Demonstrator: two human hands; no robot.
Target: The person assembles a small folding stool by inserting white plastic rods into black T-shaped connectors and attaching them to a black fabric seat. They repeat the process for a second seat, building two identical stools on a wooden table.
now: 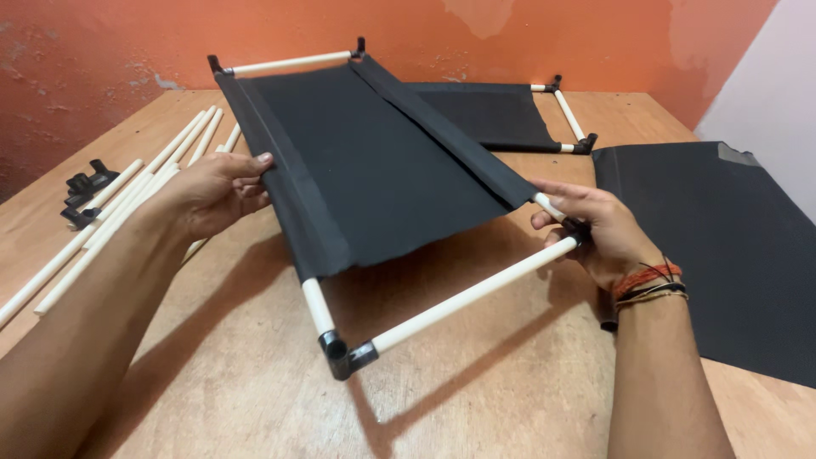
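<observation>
Frame assembly [387, 183]: black fabric panel stretched between white rods with black corner connectors, held tilted above the wooden table [255, 382], far end at 12 o'clock, near end at 6 o'clock.

Left hand [217, 194]: positioned at 9 o'clock of the panel. Fingers [255, 163] curled loosely against the left fabric sleeve, thumb tip resting on its top edge; partly closed, touching the sleeve edge. Grip beneath the fabric not visible.

Right hand [599, 229]: positioned at 3 o'clock. Fingers closed around the near right corner, where the side rod meets the near cross rod [467, 293]; corner connector mostly hidden inside the grip.

Near left connector [340, 353]: at 6 o'clock, free of both hands.

Loose white rods [119, 221] and spare black connectors [85, 191]: on the table at 9 to 10 o'clock. Second frame [510, 115]: at 1 o'clock. Flat black fabric sheet [722, 246]: at 3 o'clock, beyond the right hand.
</observation>
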